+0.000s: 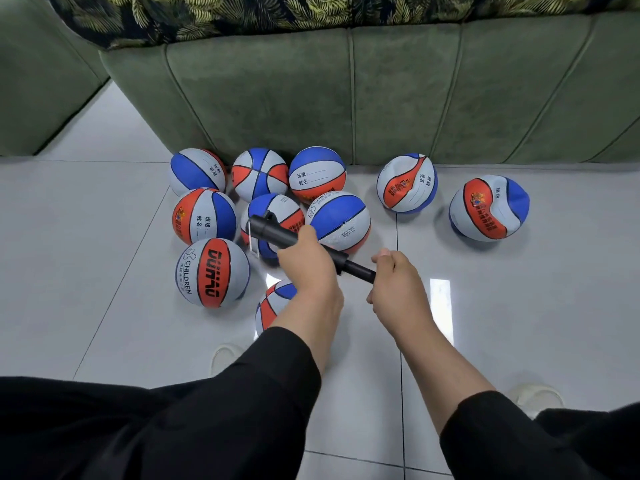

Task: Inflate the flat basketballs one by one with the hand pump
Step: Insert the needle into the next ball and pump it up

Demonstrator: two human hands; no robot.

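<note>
Now the black plastic hand pump (277,233) is held in the air over the floor: its barrel is gripped by the left hand (306,265), its handle clenched in the right hand (394,275). No ball appears attached; next, probably, the needle is set into the dented red, white and blue rubber basketball (407,183) by the green sofa (346,98)

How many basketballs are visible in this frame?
10 basketballs: three by the sofa, four clustered nearer, one under the left forearm, two dented at right. Others may be hidden.
</note>
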